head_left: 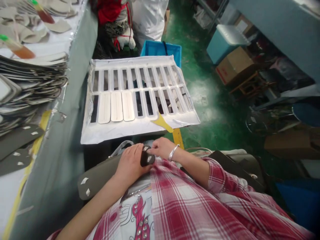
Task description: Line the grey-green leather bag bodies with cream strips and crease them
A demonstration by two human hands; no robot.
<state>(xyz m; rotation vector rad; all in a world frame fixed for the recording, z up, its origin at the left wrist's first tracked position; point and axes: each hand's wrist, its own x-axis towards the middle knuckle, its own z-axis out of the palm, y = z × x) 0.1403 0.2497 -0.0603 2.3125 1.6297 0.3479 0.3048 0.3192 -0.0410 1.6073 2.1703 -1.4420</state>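
Observation:
My left hand [130,163] lies curled over a small dark leather piece [147,156] with white stickers, holding it against my lap. My right hand [161,147], with a silver bracelet on the wrist, pinches the top of the same piece with its fingertips. Under my left hand rests a long grey-green leather panel [100,178] with white stickers at its left end. In front of my hands stands a white slotted rack [138,100]; three pale strips [117,106] fill slots in its lower left row. A yellow strip [162,122] sticks out at its front edge.
A grey workbench [72,86] runs along the left, bearing stacks of flat grey pieces [27,86], glue bottles [17,48] and stickered panels [17,138]. A blue crate [161,50] sits beyond the rack. Cardboard boxes [236,65], a stool [307,113] and green floor [212,100] lie right.

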